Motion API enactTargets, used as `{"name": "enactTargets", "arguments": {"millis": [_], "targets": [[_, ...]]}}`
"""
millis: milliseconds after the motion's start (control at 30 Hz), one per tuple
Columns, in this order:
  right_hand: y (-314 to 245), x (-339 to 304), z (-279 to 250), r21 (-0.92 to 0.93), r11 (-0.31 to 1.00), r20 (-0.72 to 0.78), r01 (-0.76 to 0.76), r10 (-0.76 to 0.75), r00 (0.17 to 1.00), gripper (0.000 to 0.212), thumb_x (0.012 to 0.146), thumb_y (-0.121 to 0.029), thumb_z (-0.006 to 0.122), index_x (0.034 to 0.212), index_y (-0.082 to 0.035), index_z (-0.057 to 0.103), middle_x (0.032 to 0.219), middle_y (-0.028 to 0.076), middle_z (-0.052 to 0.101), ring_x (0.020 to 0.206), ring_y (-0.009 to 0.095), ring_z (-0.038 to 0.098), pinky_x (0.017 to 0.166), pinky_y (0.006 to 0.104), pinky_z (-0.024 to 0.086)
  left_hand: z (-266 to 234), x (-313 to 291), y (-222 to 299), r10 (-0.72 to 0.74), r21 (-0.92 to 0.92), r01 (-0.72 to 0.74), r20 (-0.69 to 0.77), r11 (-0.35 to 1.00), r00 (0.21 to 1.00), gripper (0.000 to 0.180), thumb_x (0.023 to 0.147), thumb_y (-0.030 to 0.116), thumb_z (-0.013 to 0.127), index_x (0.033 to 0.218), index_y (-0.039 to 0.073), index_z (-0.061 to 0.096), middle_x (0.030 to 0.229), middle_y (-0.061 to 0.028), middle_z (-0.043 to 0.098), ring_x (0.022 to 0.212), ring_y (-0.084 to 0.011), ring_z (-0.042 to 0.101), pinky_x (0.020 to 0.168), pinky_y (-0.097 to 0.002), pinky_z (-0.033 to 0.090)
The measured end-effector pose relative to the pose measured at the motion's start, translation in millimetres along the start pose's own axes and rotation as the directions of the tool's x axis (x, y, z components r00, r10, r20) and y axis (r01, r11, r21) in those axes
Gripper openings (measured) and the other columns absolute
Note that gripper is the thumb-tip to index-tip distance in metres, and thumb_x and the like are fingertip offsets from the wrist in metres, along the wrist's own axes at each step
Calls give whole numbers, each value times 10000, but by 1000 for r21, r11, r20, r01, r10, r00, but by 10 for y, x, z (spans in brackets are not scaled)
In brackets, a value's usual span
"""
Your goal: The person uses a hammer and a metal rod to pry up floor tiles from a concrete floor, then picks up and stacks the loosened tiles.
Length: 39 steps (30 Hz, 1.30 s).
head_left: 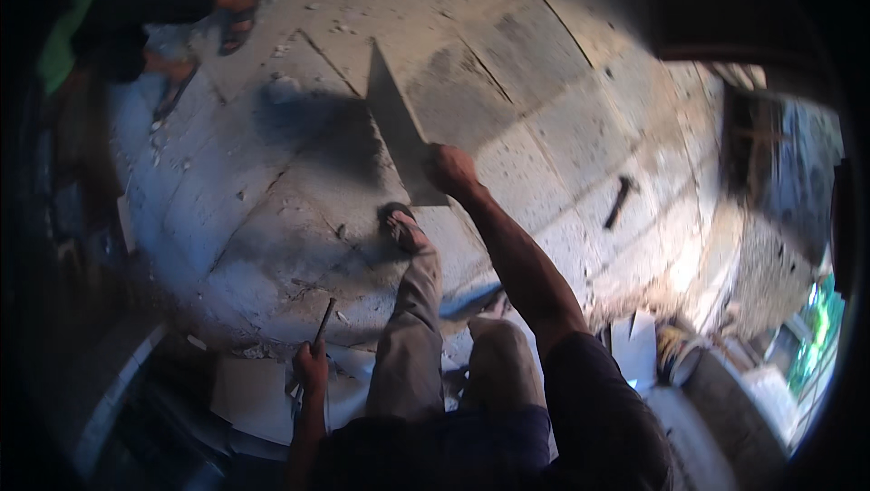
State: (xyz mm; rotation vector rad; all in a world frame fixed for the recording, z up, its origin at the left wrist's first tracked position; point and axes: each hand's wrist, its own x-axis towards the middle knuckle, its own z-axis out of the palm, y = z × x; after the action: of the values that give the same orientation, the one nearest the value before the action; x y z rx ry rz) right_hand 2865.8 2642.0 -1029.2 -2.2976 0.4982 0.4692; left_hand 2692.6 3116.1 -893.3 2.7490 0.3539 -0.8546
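Observation:
My right hand (450, 171) reaches forward and grips the right edge of a thin flat grey slab (391, 115), its fingers closed on it. The slab is tilted up on edge above the floor, one pointed corner away from me, and a dark shadow falls to its left. My sandalled foot (405, 228) is just below its near end. Low on the left, my left hand (311, 366) is closed around a thin dark metal rod (324, 321) that points up and away. A hammer (621, 201) lies on the floor to the right, apart from both hands.
Large grey slabs pave the floor (535, 56), with gaps and scattered rubble. Another person's sandalled foot (240, 20) stands at the far left. Flat pale pieces (249, 391) lie at the near left, and a white piece (634, 346) stands at the near right among clutter.

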Motion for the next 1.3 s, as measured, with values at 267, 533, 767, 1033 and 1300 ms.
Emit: {"name": "enactTargets", "arguments": {"millis": [267,533,767,1033,1300], "targets": [[323,-1736,-558,196,976,-159,-95,127,979,157,771,-157,544,810,-24,617,699,228,634,691,429,636,622,525,488,352,-675,-644,30,90,-54,246,994,969,430,922,388,602,863,-31,678,791,-199,672,729,-329,650,691,-460,479],[1620,-4379,-408,402,798,-240,-448,564,790,167,843,-163,543,826,-1,581,651,236,605,618,431,615,581,534,469,518,-857,-601,3,13,-8,341,1000,940,357,924,265,632,745,-44,623,653,-70,615,581,-174,561,559,-355,434],[2715,-6328,-67,630,449,-240,-634,889,391,254,871,-237,589,902,12,631,696,209,647,633,363,654,608,463,544,453,-1210,107,214,399,-337,322,853,922,374,902,281,677,726,-38,593,627,-80,569,603,-195,505,605,-403,419],[3839,-7849,870,808,117,-222,-577,968,-114,331,879,-331,602,872,-5,659,735,210,648,640,358,630,643,473,507,504,-1257,971,343,654,-542,419,529,841,407,906,320,662,769,-59,605,714,-190,621,640,-278,529,658,-424,438],[4572,-8769,2177,526,430,-651,-734,759,-22,272,956,-206,519,1056,-46,715,1001,153,706,955,326,634,876,442,471,557,-1454,1682,311,790,-452,344,415,886,459,863,468,628,871,11,666,877,-220,677,868,-422,637,767,-489,476]]}}
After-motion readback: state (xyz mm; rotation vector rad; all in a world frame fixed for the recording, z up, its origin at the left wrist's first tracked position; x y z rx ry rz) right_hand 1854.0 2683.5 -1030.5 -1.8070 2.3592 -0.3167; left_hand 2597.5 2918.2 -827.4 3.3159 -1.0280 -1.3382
